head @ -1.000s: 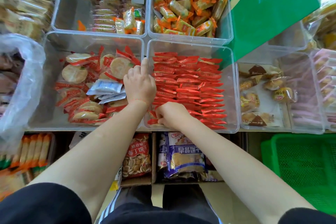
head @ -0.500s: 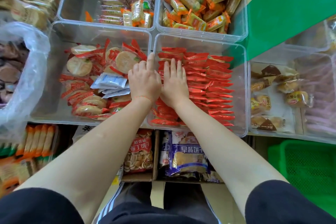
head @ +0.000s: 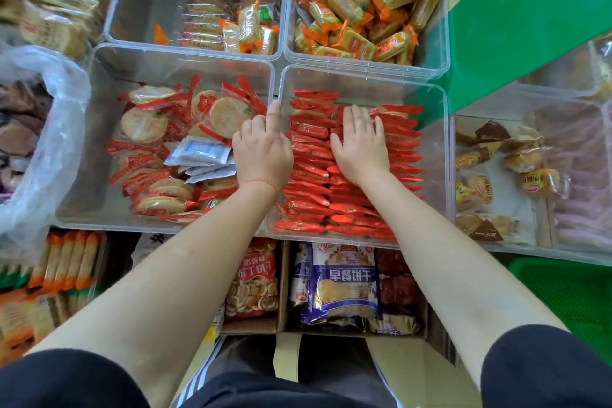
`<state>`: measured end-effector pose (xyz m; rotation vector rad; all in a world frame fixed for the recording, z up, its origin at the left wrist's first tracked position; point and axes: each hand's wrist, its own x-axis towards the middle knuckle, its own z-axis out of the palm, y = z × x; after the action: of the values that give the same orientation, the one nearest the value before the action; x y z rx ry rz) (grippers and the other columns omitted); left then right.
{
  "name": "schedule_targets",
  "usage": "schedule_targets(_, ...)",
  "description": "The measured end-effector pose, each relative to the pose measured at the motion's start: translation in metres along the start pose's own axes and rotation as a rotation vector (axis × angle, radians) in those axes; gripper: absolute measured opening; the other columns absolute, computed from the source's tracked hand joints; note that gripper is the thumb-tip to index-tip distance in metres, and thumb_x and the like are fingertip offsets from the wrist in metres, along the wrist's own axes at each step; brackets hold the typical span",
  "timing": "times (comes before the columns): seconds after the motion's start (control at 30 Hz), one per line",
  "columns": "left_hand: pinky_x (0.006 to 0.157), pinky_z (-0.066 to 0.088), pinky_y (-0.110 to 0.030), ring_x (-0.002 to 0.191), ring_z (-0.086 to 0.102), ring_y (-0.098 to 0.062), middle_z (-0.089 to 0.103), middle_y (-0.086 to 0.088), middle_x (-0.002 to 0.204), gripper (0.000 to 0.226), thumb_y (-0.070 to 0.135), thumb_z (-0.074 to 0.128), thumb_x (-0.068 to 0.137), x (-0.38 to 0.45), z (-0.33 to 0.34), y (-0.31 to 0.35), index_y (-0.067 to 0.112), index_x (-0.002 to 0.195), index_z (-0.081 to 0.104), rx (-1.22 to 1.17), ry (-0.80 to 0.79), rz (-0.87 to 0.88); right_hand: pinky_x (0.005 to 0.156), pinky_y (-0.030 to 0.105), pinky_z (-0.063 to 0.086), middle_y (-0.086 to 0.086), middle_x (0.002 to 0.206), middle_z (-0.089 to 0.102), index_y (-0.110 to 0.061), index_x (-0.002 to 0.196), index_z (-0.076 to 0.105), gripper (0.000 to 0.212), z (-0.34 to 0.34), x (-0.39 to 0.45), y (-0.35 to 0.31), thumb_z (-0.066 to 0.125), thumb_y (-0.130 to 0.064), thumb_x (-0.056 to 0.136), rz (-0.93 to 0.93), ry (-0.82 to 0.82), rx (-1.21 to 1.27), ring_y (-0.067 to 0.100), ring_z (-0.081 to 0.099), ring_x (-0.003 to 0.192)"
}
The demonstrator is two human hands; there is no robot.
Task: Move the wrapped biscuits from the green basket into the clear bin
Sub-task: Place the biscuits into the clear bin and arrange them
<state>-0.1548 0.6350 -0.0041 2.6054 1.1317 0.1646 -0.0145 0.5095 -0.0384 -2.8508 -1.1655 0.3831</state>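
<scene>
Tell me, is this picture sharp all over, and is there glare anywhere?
Head view: sharp in the middle, on both hands and the red packets; the edges are soft and bent by the wide lens; glare whitens the clear bin's walls.

Bins on a counter, with boxes below and a basket at lower right.
The biscuits [head: 357, 205] stand in rows in the near bin [head: 443, 156]; the right hand [head: 359, 146] lies flat on them, and the left hand [head: 263, 149] rests at its left wall. The basket [head: 563, 295] sits right of the boxes [head: 281, 291].
</scene>
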Motion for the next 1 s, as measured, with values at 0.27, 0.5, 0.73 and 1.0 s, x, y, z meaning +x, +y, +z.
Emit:
schedule_targets(0.27,0.077,0.037,-0.043,0.099,0.051,-0.033,0.06,-0.013,0.108,0.055,0.02,0.041,0.093,0.0,-0.001,0.0,0.015,0.148,0.035,-0.005,-0.012,-0.002,0.093,0.042,0.039,0.013,0.115,0.056,-0.007,0.12,0.056,0.04,-0.044,0.02,0.014,0.054,-0.027,0.086,0.008,0.161,-0.019,0.032,0.052,0.108)
schedule_targets(0.5,0.077,0.038,-0.042,0.098,0.051,-0.032,0.059,-0.012,0.107,0.056,0.021,0.04,0.093,0.0,-0.002,0.001,0.016,0.148,0.033,0.001,-0.018,-0.001,0.113,0.05,0.026,0.018,0.146,0.036,-0.013,0.143,0.039,0.093,-0.065,0.047,0.002,0.073,-0.059,0.069,-0.021,-0.332,-0.17,0.035,0.033,0.136)
schedule_targets(0.73,0.077,0.039,-0.043,0.099,0.051,-0.032,0.059,-0.012,0.107,0.056,0.022,0.04,0.092,0.0,-0.002,0.0,0.016,0.148,0.034,-0.007,-0.016,-0.007,0.116,0.049,0.024,0.018,0.148,0.037,-0.013,0.148,0.031,0.121,-0.062,0.043,0.006,0.069,-0.083,0.056,-0.059,-0.419,-0.142,0.035,0.033,0.139)
schedule_targets(1.0,0.079,0.039,-0.042,0.1,0.051,-0.031,0.059,-0.011,0.108,0.056,0.022,0.039,0.093,-0.001,-0.001,0.0,0.016,0.148,0.033,-0.009,-0.018,-0.011,0.12,0.053,0.007,0.015,0.154,0.032,-0.015,0.15,0.027,0.089,-0.025,0.001,0.011,0.044,-0.07,0.083,-0.103,0.004,-0.155,0.032,0.024,0.145)
